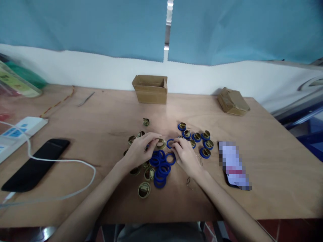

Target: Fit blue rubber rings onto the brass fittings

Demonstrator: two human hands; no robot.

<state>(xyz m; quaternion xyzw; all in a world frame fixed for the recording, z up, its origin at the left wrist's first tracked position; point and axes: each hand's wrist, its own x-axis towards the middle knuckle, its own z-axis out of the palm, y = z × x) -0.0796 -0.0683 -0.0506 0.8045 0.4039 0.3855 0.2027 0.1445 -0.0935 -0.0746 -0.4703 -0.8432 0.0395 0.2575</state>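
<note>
Over the middle of the table, my left hand [141, 149] pinches a round gold metal piece [161, 144] with a bar across it. Close beside that piece is a blue ring [168, 144], its right edge between the fingers of my closed right hand [185, 156]. The ring and the gold piece are apart. Below and between the hands lies a loose pile of blue rings [164, 169]. More gold pieces [144, 190] lie around and partly under my left hand. To the right of my right hand, several gold pieces sit in blue rings [205, 152].
An open cardboard box [152, 95] stands at the back, and a crumpled one [233, 102] at the back right. A phone [233, 164] lies right. On the left are a black device [37, 164], a white cable [75, 161] and a power strip [25, 129]. Thin wire loops lie near my right wrist.
</note>
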